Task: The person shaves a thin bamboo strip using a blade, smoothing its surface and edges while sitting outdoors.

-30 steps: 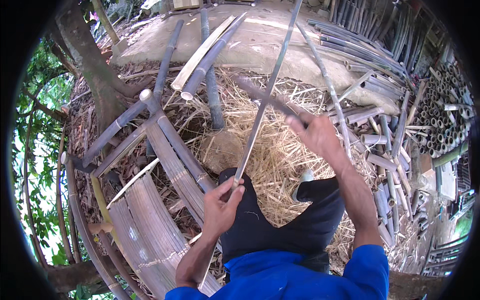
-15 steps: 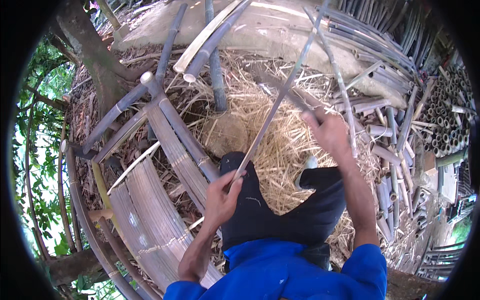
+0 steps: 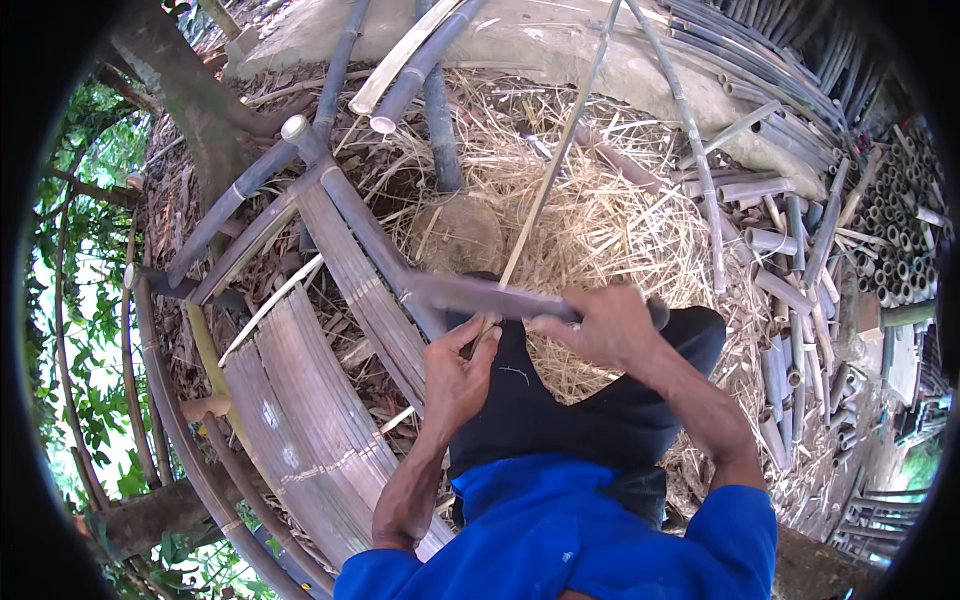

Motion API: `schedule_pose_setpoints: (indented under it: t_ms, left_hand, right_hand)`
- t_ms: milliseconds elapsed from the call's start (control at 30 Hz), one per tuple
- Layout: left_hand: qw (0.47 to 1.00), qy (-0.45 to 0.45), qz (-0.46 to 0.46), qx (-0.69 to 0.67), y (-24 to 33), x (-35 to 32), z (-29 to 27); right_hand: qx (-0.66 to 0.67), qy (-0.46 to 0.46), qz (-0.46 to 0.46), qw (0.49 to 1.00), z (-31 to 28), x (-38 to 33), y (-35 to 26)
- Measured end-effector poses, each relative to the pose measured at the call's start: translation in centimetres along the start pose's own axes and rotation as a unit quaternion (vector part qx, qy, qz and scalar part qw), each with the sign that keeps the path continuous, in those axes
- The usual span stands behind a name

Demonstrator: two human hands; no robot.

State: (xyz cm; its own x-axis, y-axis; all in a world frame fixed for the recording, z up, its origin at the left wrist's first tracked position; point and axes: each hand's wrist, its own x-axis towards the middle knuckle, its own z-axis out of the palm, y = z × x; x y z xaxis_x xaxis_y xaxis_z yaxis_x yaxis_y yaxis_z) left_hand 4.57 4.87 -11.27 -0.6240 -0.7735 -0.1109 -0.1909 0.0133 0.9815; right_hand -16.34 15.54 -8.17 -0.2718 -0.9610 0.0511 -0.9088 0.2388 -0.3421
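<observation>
Setting: outdoors, no surface; you sit over bare ground littered with straw [image 3: 600, 220] and dry shavings.

Far left: green foliage [image 3: 90, 330] and a tree trunk [image 3: 190, 90] running up toward the top edge.

Left of centre: flattened bamboo slats [image 3: 300, 400] lying side by side, their long axes running from lower right to upper left. Above them, round bamboo poles [image 3: 340, 190] cross at angles, cut ends showing.

Centre: your left hand [image 3: 455, 375], its grip closed on the near end of a thin bamboo strip [image 3: 555, 160]. The strip's long axis runs from your lap up and slightly right, pointing away from you toward the top edge, over the straw. Your dark trousers [image 3: 560, 410] lie beneath both hands.

Centre, crossing the strip: a long blade [image 3: 480, 295], blurred, its long axis near level, tip pointing left. It meets the strip just above your left hand.

Right of centre: your right hand [image 3: 600, 325], grip closed on the blade's handle end.

Top: a pale concrete slab [image 3: 560, 40] behind the straw.

Right: short cut bamboo pieces [image 3: 790, 330] scattered on the ground, and at the far right a stack of poles [image 3: 900, 220] seen end on, hollow ends facing you.
</observation>
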Motion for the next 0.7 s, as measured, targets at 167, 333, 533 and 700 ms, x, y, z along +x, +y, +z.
schedule_pose_setpoints:
  t_ms: [167, 333, 533, 700]
  left_hand:
    - [0.999, -0.014, -0.031, 0.015, 1.3, -0.1, 0.2]
    - [0.998, -0.015, -0.053, 0.018, 1.0, -1.4, -1.0]
    - [0.996, -0.037, -0.074, 0.044, 0.4, -5.7, -2.3]
    - [0.994, -0.03, -0.105, 0.006, -0.5, -5.9, -2.9]
  right_hand:
    - [0.05, 0.019, 0.128, 0.99, -1.8, 1.3, 2.8]
    - [-0.032, -0.122, 0.031, 0.992, -1.1, 0.5, 1.3]
    - [0.007, 0.094, 0.26, 0.961, -7.6, 6.2, 14.5]
    - [-0.015, 0.125, 0.203, 0.971, -9.0, 5.3, 12.3]
